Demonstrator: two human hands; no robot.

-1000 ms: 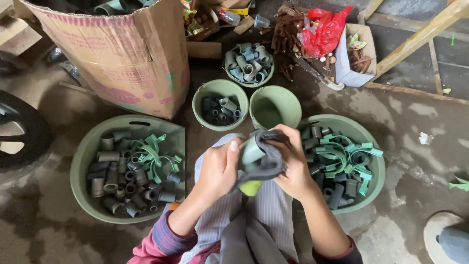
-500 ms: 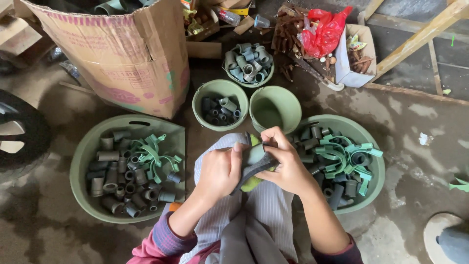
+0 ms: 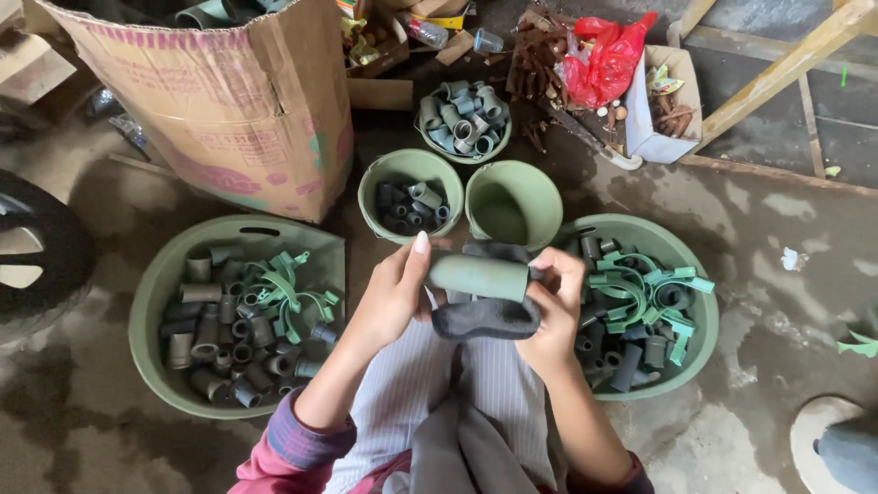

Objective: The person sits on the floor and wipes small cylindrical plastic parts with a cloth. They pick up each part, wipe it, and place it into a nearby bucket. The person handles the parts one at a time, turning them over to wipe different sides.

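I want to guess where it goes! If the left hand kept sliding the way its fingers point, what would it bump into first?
The left hand points up and away, so probably the small green tub of pipe pieces just beyond its fingertips. Depth is hard to judge.

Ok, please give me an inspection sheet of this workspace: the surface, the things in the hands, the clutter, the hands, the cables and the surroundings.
Surface: stained grey concrete floor, dusty.
Job's things: a green tube held level over the lap, with a dark cloth under and around it.
Clutter: left basin and right basin hold tube pieces and green clips; one small bowl holds short pieces; the green bucket beside it looks empty.
Hands: left hand grips the tube's left end; right hand holds the tube and cloth.
Cables: nothing seen.
Surroundings: cardboard box, red bag, tyre.
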